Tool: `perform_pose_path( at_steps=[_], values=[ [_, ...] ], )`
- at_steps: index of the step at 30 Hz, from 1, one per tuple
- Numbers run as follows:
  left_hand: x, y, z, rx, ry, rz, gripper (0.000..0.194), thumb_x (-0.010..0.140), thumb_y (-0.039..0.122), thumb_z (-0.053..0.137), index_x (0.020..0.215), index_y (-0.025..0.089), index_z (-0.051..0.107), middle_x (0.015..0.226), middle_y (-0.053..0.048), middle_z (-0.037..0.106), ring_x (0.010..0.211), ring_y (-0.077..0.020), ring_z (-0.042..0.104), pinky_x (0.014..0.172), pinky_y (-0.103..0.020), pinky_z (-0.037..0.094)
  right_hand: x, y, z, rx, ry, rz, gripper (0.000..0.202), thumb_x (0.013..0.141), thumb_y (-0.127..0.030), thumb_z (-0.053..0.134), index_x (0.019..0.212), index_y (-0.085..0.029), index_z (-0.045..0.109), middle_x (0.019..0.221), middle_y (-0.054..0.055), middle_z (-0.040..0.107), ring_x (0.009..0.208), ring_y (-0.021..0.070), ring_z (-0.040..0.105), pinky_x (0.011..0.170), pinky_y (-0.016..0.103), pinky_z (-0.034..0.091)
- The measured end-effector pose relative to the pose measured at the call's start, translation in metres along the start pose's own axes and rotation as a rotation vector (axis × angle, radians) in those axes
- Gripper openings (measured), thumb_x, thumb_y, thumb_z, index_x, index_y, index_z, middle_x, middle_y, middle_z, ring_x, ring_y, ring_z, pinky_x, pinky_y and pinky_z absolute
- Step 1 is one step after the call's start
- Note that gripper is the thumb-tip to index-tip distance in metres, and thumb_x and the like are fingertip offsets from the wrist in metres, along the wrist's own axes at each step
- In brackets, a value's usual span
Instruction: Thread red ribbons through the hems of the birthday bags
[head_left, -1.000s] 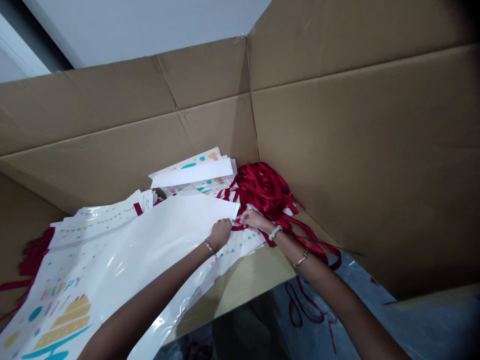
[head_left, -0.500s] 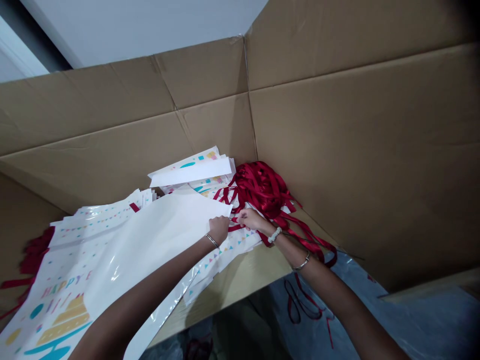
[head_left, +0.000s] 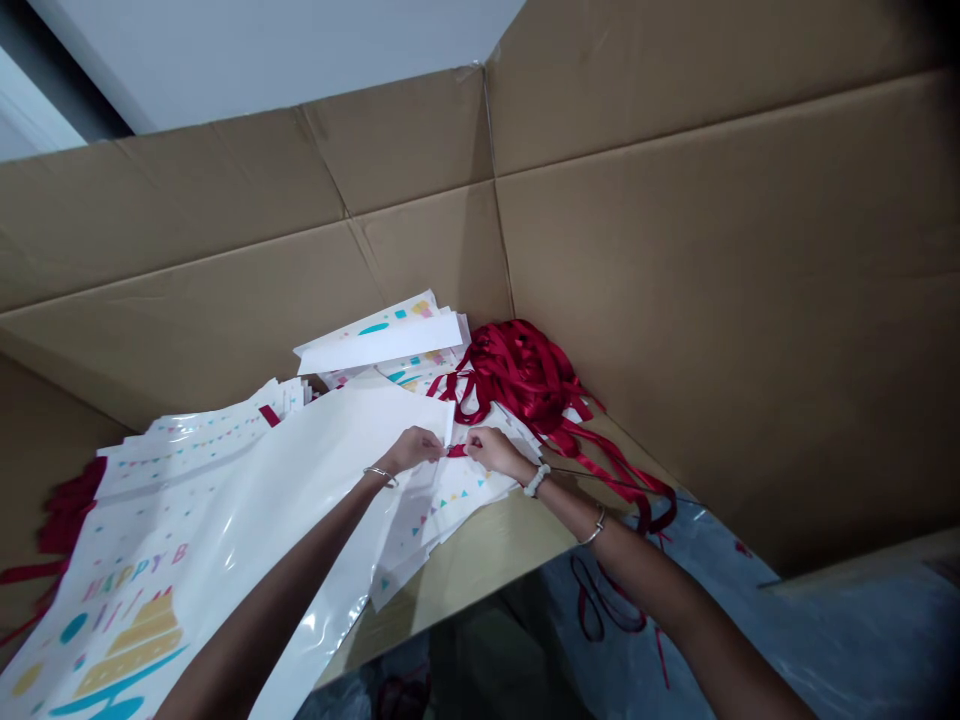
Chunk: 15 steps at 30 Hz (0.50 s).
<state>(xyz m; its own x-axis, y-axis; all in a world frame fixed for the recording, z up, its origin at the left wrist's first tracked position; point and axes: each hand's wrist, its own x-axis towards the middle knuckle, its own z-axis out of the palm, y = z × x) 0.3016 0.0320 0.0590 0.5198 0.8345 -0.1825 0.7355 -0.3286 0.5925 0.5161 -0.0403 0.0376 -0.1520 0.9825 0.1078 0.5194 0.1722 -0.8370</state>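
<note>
My left hand [head_left: 417, 447] is closed at the right edge of a large white sheet [head_left: 322, 460], its fingertips beside a short piece of red ribbon [head_left: 456, 452]. On the other side of that ribbon, my right hand [head_left: 491, 450] pinches its end. The two hands are a small gap apart. Beyond my right hand lies a tangled pile of red ribbon [head_left: 521, 370], with loose strands trailing right. Printed sheets [head_left: 142, 520] with a cake and lettering are stacked at the left, partly under the white sheet.
Tall cardboard walls [head_left: 675, 280] stand behind and to the right. Folded printed sheets [head_left: 382, 345] lie against the back wall. More red ribbon [head_left: 71, 510] is at the far left. Ribbon loops [head_left: 589, 600] hang below the table edge [head_left: 442, 590].
My left hand has shifted slightly left and turned, its fingers now pointing at the ribbon. My right hand has moved a little left. The white sheet's right edge has shifted slightly left.
</note>
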Motion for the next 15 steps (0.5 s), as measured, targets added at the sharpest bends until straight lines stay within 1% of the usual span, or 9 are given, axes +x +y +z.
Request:
perform_pose_path(
  at_steps=[5,9,11,15],
  values=[
    [0.001,-0.017,0.007,-0.127,0.042,0.048,0.016,0.07,0.031,0.063,0.07,0.018,0.071,0.063,-0.001,0.069,0.063,-0.016,0.064,0.063,-0.024,0.046,0.011,0.01,0.011,0.014,-0.035,-0.034,0.015,0.083,-0.007,0.058,0.071,-0.013,0.064,0.071,0.002,0.064,0.067,0.0103,0.052,0.062,0.019,0.032],
    [0.002,-0.025,0.01,-0.204,0.039,0.076,0.018,0.07,0.034,0.066,0.073,0.017,0.071,0.064,-0.001,0.068,0.063,-0.0153,0.062,0.063,-0.024,0.046,0.016,0.013,0.014,0.064,-0.061,-0.048,0.015,0.081,-0.007,0.06,0.067,-0.013,0.06,0.067,-0.001,0.06,0.064,0.0089,0.049,0.06,0.018,0.031],
    [0.002,-0.029,0.011,-0.251,0.043,0.081,0.021,0.069,0.037,0.069,0.074,0.017,0.07,0.065,-0.001,0.068,0.062,-0.0147,0.061,0.063,-0.024,0.045,0.017,0.012,0.014,0.114,-0.08,-0.018,0.015,0.081,-0.008,0.061,0.067,-0.014,0.059,0.063,-0.002,0.057,0.06,0.0082,0.047,0.058,0.018,0.031],
    [0.002,-0.034,0.013,-0.314,0.026,0.09,0.028,0.07,0.043,0.073,0.075,0.016,0.069,0.066,-0.002,0.067,0.063,-0.0141,0.059,0.064,-0.025,0.045,0.015,0.009,0.011,0.239,-0.147,0.096,0.015,0.086,-0.013,0.06,0.071,-0.014,0.058,0.058,-0.003,0.054,0.05,0.0079,0.043,0.052,0.02,0.031]
  ],
)
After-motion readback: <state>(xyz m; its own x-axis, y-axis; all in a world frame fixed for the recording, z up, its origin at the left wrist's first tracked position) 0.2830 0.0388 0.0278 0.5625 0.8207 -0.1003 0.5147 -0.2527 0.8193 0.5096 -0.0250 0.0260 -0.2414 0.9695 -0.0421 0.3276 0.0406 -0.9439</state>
